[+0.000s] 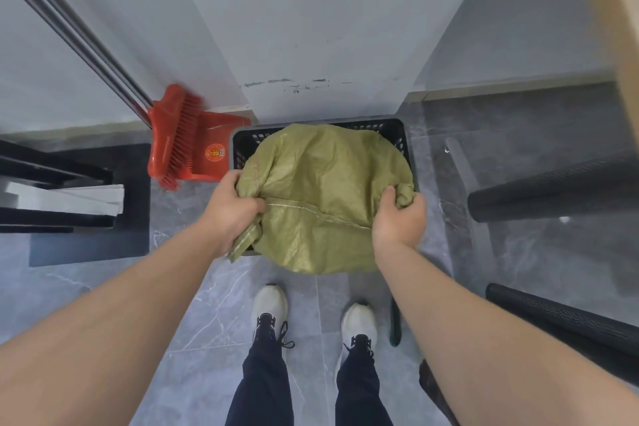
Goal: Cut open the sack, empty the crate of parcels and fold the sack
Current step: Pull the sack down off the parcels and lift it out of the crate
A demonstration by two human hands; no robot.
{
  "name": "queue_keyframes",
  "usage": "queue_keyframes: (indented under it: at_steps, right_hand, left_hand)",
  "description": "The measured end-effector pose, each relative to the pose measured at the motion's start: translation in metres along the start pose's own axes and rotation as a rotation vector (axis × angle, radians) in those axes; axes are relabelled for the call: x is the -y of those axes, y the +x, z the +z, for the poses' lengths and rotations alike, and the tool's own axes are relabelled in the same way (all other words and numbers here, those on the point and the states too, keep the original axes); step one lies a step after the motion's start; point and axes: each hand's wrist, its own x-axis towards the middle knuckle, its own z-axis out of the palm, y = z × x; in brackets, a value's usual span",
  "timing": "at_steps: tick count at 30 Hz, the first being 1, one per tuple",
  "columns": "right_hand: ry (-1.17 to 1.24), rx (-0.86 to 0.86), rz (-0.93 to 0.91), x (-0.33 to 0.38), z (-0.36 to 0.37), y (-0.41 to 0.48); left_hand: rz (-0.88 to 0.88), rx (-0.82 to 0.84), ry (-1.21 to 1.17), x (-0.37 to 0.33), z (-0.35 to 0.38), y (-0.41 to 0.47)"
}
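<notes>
A bulging olive-green woven sack (321, 197) sits in a black perforated plastic crate (390, 130) on the floor against a white pillar. The sack covers most of the crate, so what the crate holds is hidden. A stitched seam runs across the sack's near side. My left hand (230, 209) grips the sack's bunched left corner. On the other side, my right hand (397, 216) clutches the bunched right corner. Both hands are closed on the fabric at the sack's near edge.
A red broom and dustpan (186, 145) lean against the wall left of the crate. A black rack (69, 204) holding white sheets stands at far left. Black rolls (553, 190) lie at right. A dark green-tipped tool (395, 325) lies beside my right shoe.
</notes>
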Motion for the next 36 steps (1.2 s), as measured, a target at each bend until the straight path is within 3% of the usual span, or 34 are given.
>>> queue_keyframes:
  at_steps: [8, 14, 19, 23, 28, 30, 33, 36]
  right_hand:
    - [-0.053, 0.07, -0.054, 0.055, -0.033, -0.017]
    - [-0.16, 0.125, -0.11, 0.072, -0.046, -0.032]
    - [0.026, 0.015, -0.083, 0.085, -0.052, -0.048]
    - [0.176, -0.037, -0.034, 0.097, -0.065, -0.06]
    - [0.201, -0.018, -0.06, 0.109, -0.076, -0.074]
    - [0.156, 0.028, -0.079, 0.106, -0.075, -0.075]
    - [0.151, 0.036, -0.03, 0.1, -0.076, -0.072]
    - [0.218, -0.005, 0.114, 0.093, -0.09, -0.059]
  left_hand:
    - [0.025, -0.009, 0.07, -0.047, 0.0, -0.051]
    - [0.017, -0.286, 0.153, -0.044, -0.011, -0.07]
    - [0.149, -0.28, 0.154, -0.039, -0.02, -0.08]
    - [0.25, -0.382, 0.076, -0.043, -0.029, -0.1]
    - [0.326, -0.372, 0.107, -0.061, -0.025, -0.119]
    - [0.239, -0.352, 0.239, -0.059, -0.023, -0.11]
    - [-0.082, -0.33, 0.424, -0.047, -0.03, -0.098]
    - [-0.221, -0.173, 0.405, -0.026, -0.042, -0.108]
